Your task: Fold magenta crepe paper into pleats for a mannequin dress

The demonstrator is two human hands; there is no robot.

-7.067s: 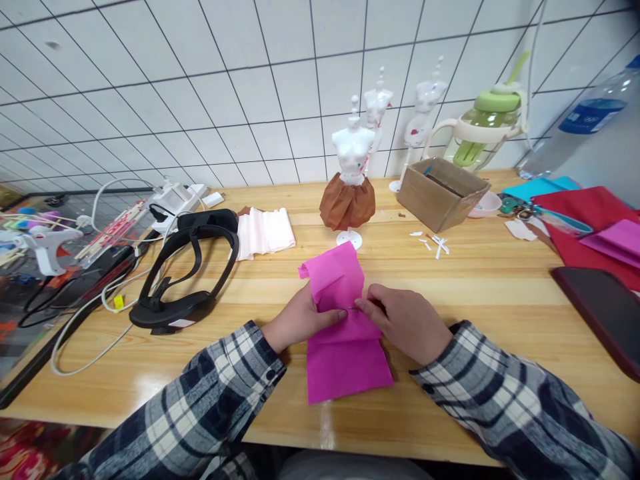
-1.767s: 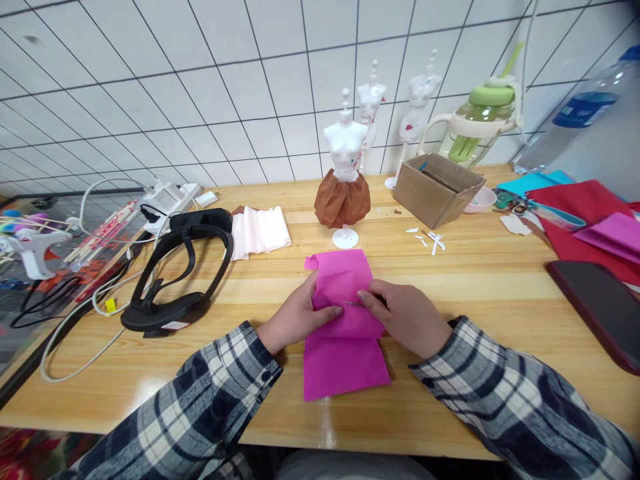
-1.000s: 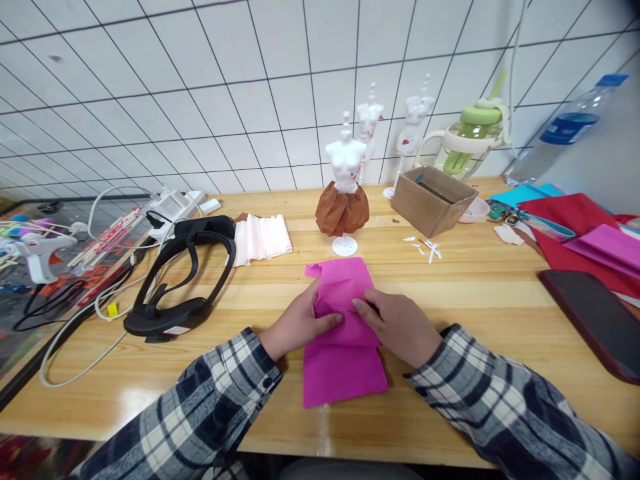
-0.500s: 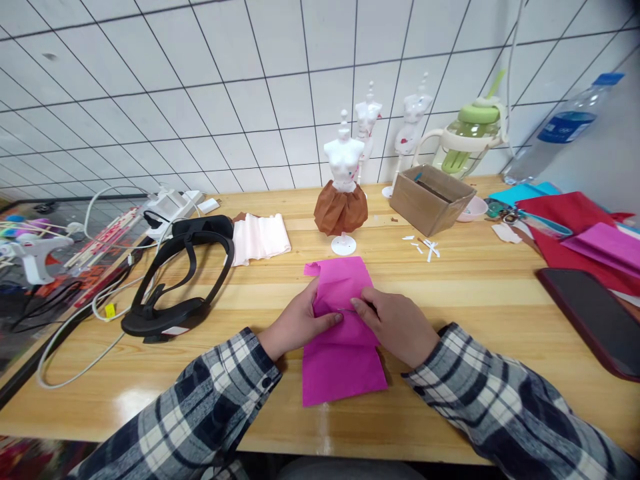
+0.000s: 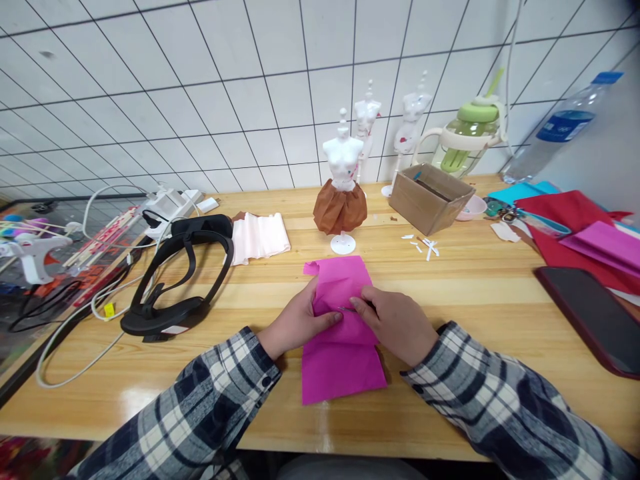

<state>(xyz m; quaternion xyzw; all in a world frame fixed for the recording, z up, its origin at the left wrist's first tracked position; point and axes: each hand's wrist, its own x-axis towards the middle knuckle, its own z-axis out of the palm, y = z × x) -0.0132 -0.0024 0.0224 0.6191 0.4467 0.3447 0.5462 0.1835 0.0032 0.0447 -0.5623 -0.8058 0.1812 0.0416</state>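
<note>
A magenta piece of cloth (image 5: 345, 373), thin and creased, lies lengthwise on the table in front of me, its upper part lifted and folded. My left hand (image 5: 300, 320) grips its left side, thumb on top and fingers underneath. From the right, my right hand (image 5: 397, 323) pinches thumb against forefinger at the cloth's middle. A thin, glinting needle-like sliver (image 5: 345, 308) runs between the two hands' fingertips; its right end is hidden in my right fingers. Just beyond the cloth stands a small white dress form (image 5: 343, 157) wearing a gathered brown skirt (image 5: 340, 208).
Behind are two more dress forms (image 5: 367, 117), a cardboard box (image 5: 430, 200) and a green-lidded jug (image 5: 470, 137). White scraps (image 5: 429, 248) lie before the box. A phone (image 5: 593, 320) and folded red cloth (image 5: 565, 233) are right; a black headset (image 5: 180, 280) and pale pink cloth (image 5: 261, 238) left.
Both hands and the cloth hold nearly the same position. The whole view has shifted very slightly.
</note>
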